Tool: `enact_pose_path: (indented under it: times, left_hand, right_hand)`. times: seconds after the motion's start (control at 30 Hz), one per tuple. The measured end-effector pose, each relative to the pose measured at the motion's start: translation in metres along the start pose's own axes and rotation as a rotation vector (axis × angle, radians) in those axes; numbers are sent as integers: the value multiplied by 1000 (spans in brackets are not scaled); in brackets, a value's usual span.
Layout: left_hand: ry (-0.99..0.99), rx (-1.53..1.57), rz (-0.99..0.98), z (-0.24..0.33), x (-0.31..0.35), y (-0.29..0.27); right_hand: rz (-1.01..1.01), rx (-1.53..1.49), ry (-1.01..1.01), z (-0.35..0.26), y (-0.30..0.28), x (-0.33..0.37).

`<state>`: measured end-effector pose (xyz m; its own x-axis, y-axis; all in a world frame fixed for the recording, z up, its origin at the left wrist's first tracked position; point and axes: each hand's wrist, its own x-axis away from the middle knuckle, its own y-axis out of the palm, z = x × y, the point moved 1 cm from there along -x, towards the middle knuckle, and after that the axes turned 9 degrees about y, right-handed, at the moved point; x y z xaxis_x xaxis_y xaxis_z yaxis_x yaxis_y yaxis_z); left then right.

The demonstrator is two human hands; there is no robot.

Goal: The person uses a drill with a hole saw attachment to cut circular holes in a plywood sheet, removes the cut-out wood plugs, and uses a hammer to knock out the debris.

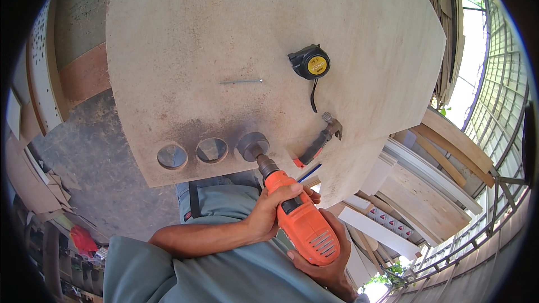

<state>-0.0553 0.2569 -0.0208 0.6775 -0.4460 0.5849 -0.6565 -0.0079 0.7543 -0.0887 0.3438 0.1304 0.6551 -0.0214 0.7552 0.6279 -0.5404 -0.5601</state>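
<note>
An orange power drill (307, 230) is held in both hands, pointing away from me over a pale plywood sheet (224, 28). My left hand (269, 207) wraps round the drill's front body. My right hand (331, 264) grips its rear end from the right and below. A dark round hole saw (251, 145) on the drill's chuck meets the sheet near its front edge. Left of it, two round holes (211, 150) go through the wood, with dark dust around them. Whether the saw is turning, I cannot tell.
A claw hammer (314, 143) lies right of the hole saw, with a blue pen or pencil (310, 173) nearer me. Farther back are a black and yellow tape measure (310, 63) and a long nail or screw (242, 81). Boards (426, 202) are stacked at right.
</note>
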Motion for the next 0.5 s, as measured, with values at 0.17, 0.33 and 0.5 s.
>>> enact_pose_path:
  times: [0.17,0.33,0.5]
  left_hand:
    - [-2,-5,2,-1,0,0]
    - [15,-21,-34,-2,0,-4]
    - [5,-17,-7,-1,1,-3]
  right_hand:
    - [0,-27,10,3,0,1]
    - [8,-11,-11,5,1,2]
    - [23,2,-89,8,2,-1]
